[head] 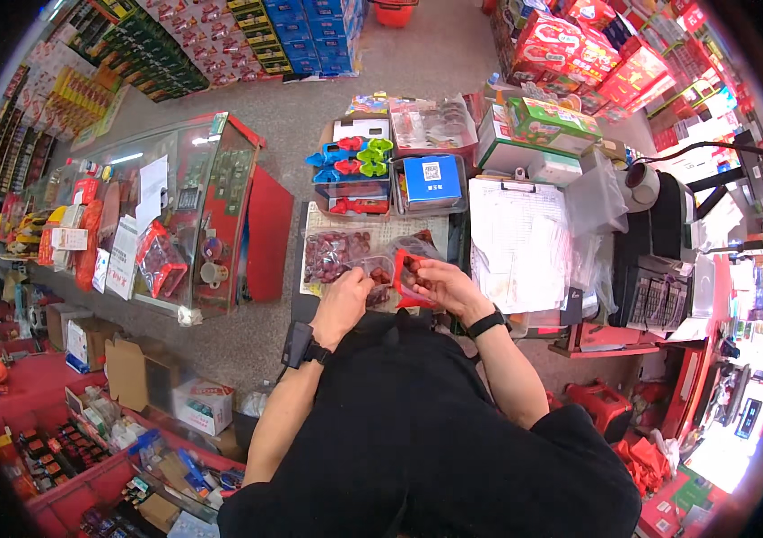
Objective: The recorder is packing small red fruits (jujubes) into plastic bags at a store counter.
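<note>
My left hand (344, 299) pinches the near rim of a small clear plastic tub (381, 272) with dark red, date-like pieces inside. Just right of it, a red-edged packet (403, 274) stands tilted, showing similar dark red pieces. My right hand (447, 282) has its fingers curled at the packet's right side; its fingertips partly cover the contents. Left of the tub lies a clear bag of dark red fruit (334, 254) on a printed sheet (381, 222). Behind the packet, more clear plastic (425, 245) is partly hidden.
Beyond my hands stand a box with colourful plastic clips (354, 161) and a clear bin with a blue card (430, 180). To the right lie a clipboard with papers (516, 235) and a black machine (650, 262). A glass display case (186, 202) stands left.
</note>
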{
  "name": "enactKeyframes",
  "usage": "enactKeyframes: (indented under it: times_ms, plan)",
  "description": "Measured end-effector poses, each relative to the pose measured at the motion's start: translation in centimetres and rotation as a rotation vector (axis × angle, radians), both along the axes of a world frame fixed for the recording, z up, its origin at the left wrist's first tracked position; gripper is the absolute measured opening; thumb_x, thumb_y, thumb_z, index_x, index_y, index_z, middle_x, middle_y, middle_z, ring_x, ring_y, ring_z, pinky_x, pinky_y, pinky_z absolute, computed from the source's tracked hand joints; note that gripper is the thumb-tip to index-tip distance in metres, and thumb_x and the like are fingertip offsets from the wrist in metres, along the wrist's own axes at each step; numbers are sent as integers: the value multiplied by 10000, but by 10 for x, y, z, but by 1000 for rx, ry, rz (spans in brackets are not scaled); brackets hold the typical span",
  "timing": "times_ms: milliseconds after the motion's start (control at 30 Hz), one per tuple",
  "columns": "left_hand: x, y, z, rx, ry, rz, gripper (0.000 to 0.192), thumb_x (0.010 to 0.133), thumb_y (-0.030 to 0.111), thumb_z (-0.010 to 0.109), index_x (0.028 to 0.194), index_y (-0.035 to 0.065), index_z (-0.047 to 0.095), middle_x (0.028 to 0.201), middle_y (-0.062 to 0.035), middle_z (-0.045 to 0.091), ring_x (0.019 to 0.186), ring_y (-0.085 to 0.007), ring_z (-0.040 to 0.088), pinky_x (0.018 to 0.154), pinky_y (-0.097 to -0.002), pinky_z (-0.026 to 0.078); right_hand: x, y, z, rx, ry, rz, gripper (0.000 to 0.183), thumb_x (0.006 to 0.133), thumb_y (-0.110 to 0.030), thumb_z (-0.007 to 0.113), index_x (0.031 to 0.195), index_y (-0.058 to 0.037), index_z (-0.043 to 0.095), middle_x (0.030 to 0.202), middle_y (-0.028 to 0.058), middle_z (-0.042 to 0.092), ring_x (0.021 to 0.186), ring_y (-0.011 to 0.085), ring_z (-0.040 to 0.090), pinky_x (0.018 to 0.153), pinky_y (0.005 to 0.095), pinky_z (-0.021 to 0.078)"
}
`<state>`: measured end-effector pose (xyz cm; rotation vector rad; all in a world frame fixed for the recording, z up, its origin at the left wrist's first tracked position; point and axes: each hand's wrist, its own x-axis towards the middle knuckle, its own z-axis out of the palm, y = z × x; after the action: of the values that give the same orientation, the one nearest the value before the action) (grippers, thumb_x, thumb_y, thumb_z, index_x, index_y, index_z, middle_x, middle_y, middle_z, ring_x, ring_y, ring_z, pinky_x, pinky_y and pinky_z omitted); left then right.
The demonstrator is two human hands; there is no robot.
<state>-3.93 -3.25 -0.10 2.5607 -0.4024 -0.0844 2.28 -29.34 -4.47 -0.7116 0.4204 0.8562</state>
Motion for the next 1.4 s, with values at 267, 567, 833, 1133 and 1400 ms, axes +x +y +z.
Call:
enactKeyframes:
  times_ms: [267,567,833,1133,1400]
  plan:
    - [-4,-2,3,34,-2,-8,105,848,-2,592,933,5,653,982,-167,597,966,-363,650,797,-469,553,26,49,48,-623,-862,471,214,881,-134,751,1038,-1,691,836,92,723,744,179,697,653,301,526]
    - [-4,-5,9,5,-31,16,134,818,-39,588,928,-7,657,955,-185,607,950,-391,648,801,-474,554,28,93,27,-1092,-1545,794,159,807,-112,646,929,-18,681,845,273,687,847,481,676,779,557,539]
    - [-6,1,1,47,-25,17,136,860,6,574,957,-14,668,982,-177,607,976,-363,641,836,-461,551,24,61,49,-963,-1350,557,186,905,-180,597,948,-20,681,885,272,678,877,471,663,770,560,525]
    - [-3,6,-5,-17,-42,15,115,871,15,585,949,7,669,965,-149,597,932,-350,644,798,-457,547,-10,8,-73,-1339,-1317,813,194,879,-129,580,863,34,686,865,277,696,816,451,696,756,538,557]
    - [-1,3,10,-31,-23,7,114,853,-11,594,933,11,671,949,-150,595,928,-352,640,804,-460,538,10,31,-231,-533,-425,234,292,1024,-360,524,1189,-130,592,839,138,693,788,316,691,681,389,541]
